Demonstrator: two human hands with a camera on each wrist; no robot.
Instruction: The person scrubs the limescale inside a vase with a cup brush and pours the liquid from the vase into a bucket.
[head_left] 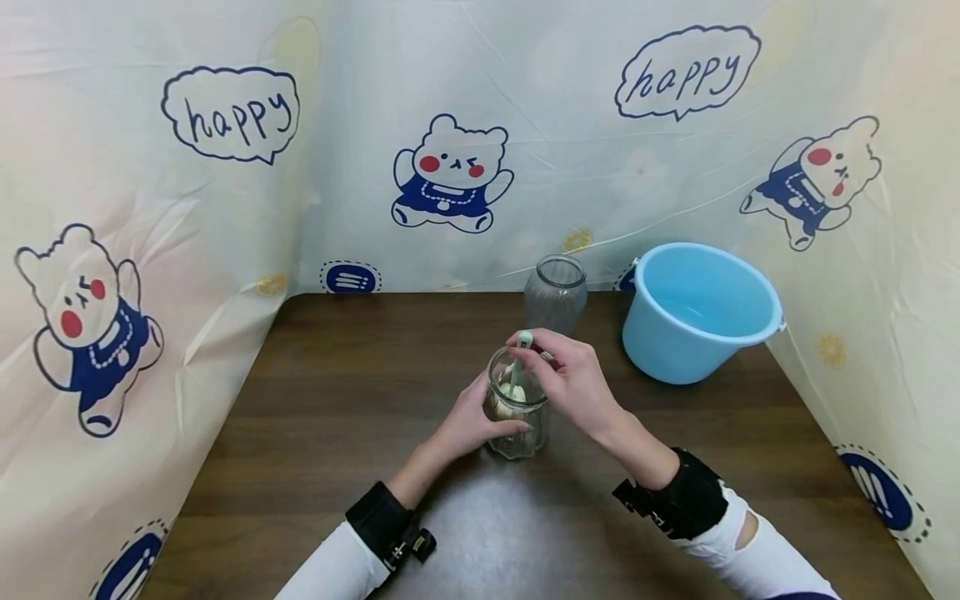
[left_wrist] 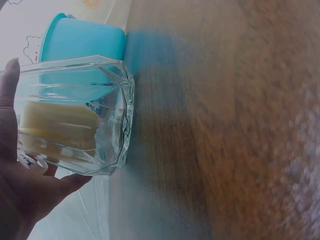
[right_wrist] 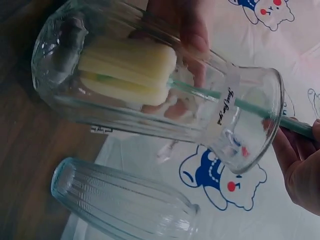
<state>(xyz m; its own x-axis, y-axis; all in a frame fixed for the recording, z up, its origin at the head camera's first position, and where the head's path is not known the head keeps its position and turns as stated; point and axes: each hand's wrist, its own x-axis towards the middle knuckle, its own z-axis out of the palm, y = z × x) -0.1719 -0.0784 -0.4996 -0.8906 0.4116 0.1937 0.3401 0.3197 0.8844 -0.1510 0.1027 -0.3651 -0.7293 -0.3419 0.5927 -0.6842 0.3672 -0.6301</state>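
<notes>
A clear faceted glass jar [head_left: 528, 440] stands at the middle of the wooden table. My left hand [head_left: 471, 421] grips its side, thumb across the front. Inside it sits the pale yellow sponge head [right_wrist: 125, 70] of a bottle brush, low in the wide body in the right wrist view. The brush's thin green handle [right_wrist: 245, 106] runs out through the jar's mouth. Over the rim, my right hand [head_left: 573, 382] pinches the top of that handle. A white label [right_wrist: 225, 107] with writing goes across the jar's neck.
Behind the jar is a second, ribbed glass jar [head_left: 556, 302] at the table's back edge. A light blue bucket [head_left: 678, 354] stands at the back right. Printed cloth [head_left: 570, 183] with bear figures rises behind and beside the wooden table [head_left: 337, 400].
</notes>
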